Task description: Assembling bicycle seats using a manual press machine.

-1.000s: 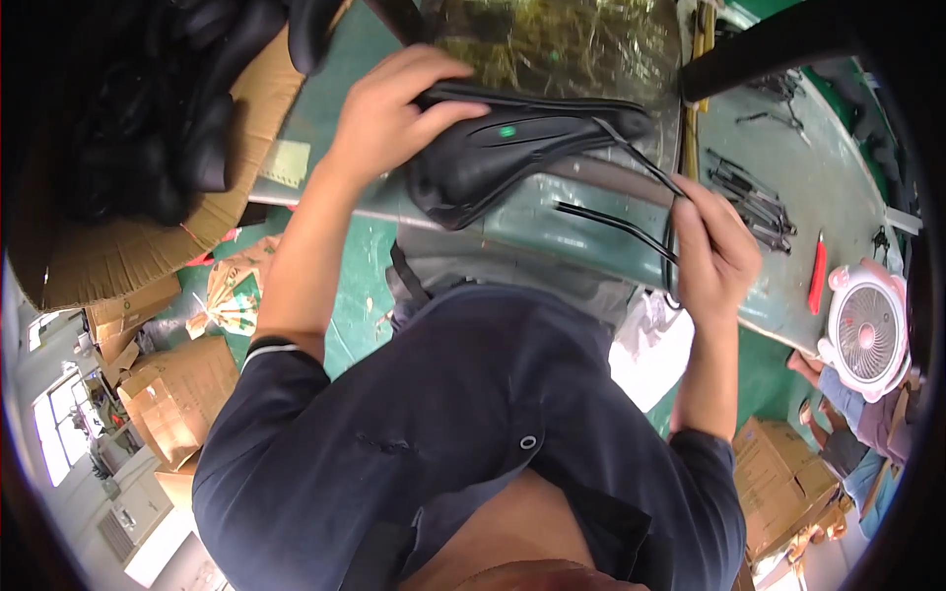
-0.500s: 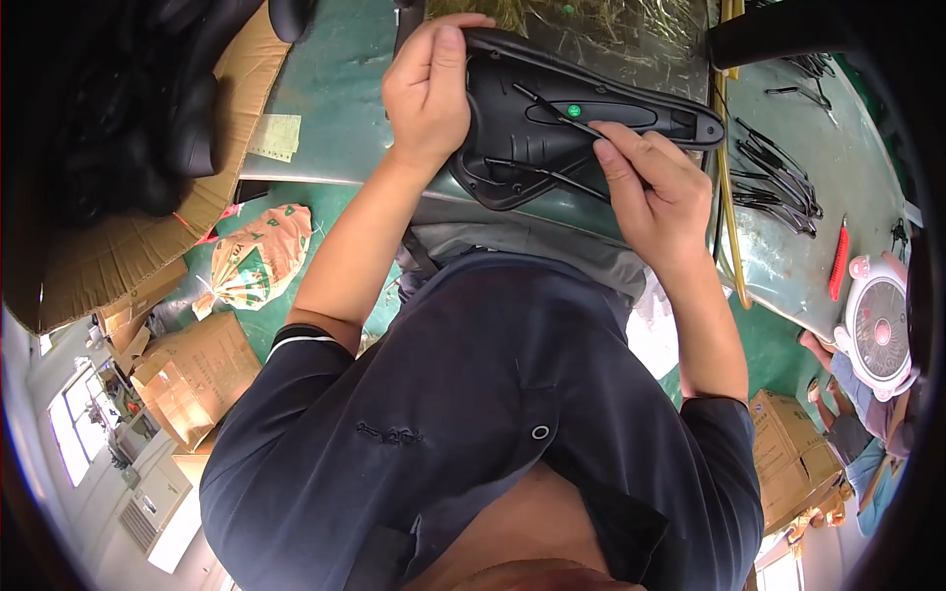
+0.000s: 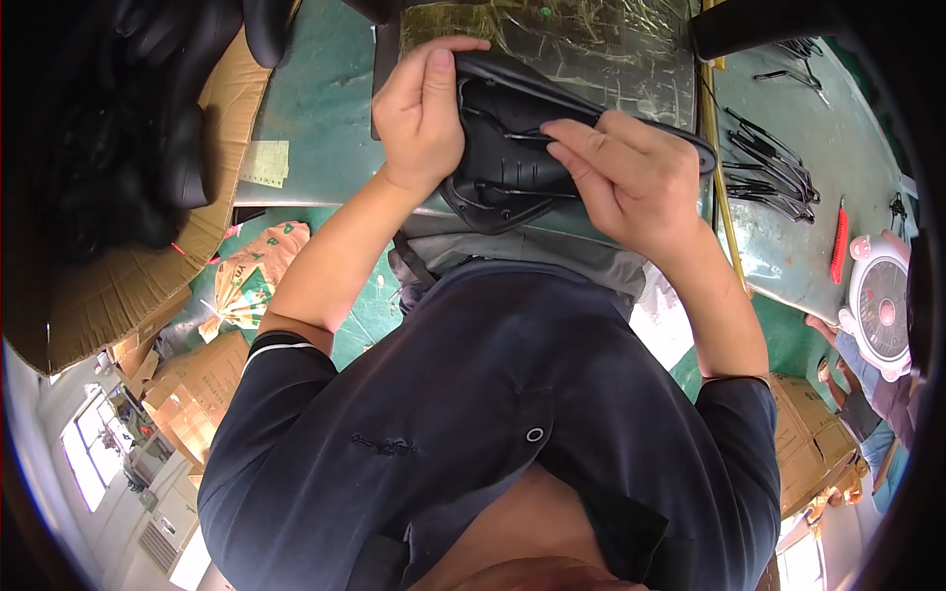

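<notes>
A black bicycle saddle (image 3: pixel 517 174) is held underside up over the near edge of the table, its wide end to the left and narrow nose to the right. My left hand (image 3: pixel 422 118) grips the wide end, thumb along the rim. My right hand (image 3: pixel 636 177) is closed on a thin black saddle rail (image 3: pixel 522 132), pinched between thumb and fingers above the saddle's middle. That rail's left part lies along the shell. The rail's other side runs along the near edge of the underside. The hand covers the rail's right end and much of the nose.
Several black bent rails (image 3: pixel 769 167) lie on the green table (image 3: pixel 857 138) at right, beside a red-handled tool (image 3: pixel 839 244) and a white-pink fan (image 3: pixel 880 305). An open cardboard box (image 3: pixel 128 295) of black saddles stands left. A dark, film-covered board (image 3: pixel 631 59) lies beyond the saddle. Another person's legs (image 3: pixel 847 394) show far right.
The rail has come down closer to the saddle's shell at its left part. My right hand has shifted slightly left, now covering the green sticker, and the saddle has tilted.
</notes>
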`<state>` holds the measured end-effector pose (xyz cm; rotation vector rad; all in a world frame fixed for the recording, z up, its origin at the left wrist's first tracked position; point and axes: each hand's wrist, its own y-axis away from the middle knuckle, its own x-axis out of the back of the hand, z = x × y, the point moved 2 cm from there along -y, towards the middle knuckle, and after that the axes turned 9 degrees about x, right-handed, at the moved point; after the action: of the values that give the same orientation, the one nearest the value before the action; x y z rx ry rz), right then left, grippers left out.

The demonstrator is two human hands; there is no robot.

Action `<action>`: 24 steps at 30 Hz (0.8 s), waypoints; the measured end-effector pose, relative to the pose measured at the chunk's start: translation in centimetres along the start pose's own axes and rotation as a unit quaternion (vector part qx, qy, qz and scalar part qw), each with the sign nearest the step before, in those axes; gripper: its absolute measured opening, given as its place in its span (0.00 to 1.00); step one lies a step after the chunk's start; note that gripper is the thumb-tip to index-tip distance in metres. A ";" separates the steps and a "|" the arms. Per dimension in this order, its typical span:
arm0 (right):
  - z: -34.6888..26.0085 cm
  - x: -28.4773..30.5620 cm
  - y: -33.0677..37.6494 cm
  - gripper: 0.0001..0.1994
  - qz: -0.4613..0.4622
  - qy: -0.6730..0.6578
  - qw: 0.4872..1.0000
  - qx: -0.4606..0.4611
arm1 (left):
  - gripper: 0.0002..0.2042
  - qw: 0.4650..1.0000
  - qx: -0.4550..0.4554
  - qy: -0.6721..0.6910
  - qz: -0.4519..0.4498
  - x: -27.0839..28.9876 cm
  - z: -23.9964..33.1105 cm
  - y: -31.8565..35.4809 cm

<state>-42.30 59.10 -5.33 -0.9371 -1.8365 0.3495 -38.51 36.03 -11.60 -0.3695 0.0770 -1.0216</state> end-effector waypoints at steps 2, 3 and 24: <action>0.1 0.1 0.0 0.11 -0.016 0.008 0.999 0.031 | 0.15 0.999 -0.004 -0.040 -0.018 -0.1 0.1 0.3; 0.4 0.2 -0.4 0.11 -0.013 0.010 0.999 0.031 | 0.15 0.999 -0.007 -0.039 -0.020 -0.2 0.2 0.1; 3.7 -1.9 -2.4 0.28 0.086 0.174 0.971 -0.138 | 0.17 0.924 -0.173 -0.340 -0.013 -3.7 5.4 -0.2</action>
<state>-46.25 56.80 -6.79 -1.2669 -1.5055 0.0270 -39.37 40.51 -6.89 -1.0346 -0.3796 -0.8565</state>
